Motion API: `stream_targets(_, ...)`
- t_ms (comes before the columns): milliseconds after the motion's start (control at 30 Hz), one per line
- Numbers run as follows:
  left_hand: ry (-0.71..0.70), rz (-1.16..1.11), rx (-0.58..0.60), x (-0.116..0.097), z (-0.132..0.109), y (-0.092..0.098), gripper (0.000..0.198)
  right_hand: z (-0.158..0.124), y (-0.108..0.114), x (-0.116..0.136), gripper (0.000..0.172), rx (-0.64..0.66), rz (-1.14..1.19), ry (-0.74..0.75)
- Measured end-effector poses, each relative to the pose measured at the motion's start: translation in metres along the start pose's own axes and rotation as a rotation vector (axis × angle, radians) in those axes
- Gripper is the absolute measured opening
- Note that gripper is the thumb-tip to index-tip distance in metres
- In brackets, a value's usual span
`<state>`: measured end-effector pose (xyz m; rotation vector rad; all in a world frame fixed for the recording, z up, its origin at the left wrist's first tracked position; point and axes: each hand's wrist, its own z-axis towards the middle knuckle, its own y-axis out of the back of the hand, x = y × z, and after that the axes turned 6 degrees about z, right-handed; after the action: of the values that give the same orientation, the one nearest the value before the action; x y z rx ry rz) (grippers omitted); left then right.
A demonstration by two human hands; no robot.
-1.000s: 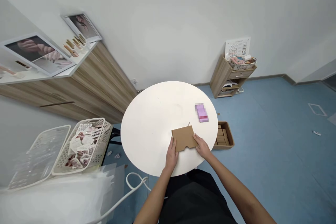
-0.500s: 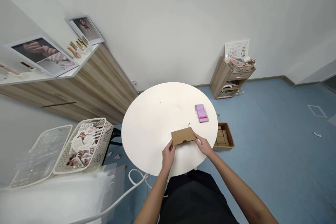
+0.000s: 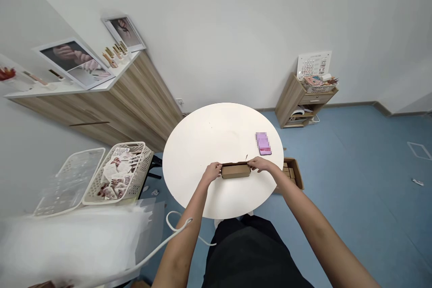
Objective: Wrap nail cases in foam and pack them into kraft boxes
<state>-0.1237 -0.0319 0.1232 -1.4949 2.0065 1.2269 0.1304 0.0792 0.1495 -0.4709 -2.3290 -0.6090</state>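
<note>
A small brown cardboard box (image 3: 236, 171) stands on the round white table (image 3: 202, 144), tipped up so its long side faces me. My left hand (image 3: 212, 172) grips its left end with curled fingers. My right hand (image 3: 259, 164) holds the right end, fingers bent over the top edge. A pink and purple packet (image 3: 263, 143) lies flat on the table, beyond my right hand.
An open carton of small brown boxes (image 3: 290, 173) sits on the blue floor right of the table. White baskets (image 3: 119, 176) with packets stand at the left. A wooden counter (image 3: 135, 94) runs along the left wall, and a small wooden cabinet (image 3: 300, 99) stands at the back.
The cardboard piece was flat under both hands; it has been raised and folded into a box on edge, further from me. Both hands moved forward with it.
</note>
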Motion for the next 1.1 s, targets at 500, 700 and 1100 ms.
stream_targets(500, -0.233, -0.058, 0.063, 0.036, -0.011, 0.004, 0.045, -0.004, -0.018, -0.021, 0.046, -0.076, 0.018, 0.112)
stream_targets(700, -0.423, 0.228, -0.054, 0.047, -0.022, -0.007, 0.045, -0.008, -0.034, -0.032, 0.045, -0.204, -0.027, 0.201)
stream_targets(1100, -0.598, 1.033, -0.229, 0.054, -0.016, -0.025, 0.060, -0.006, -0.104, -0.036, 0.054, -0.506, -0.551, 0.181)
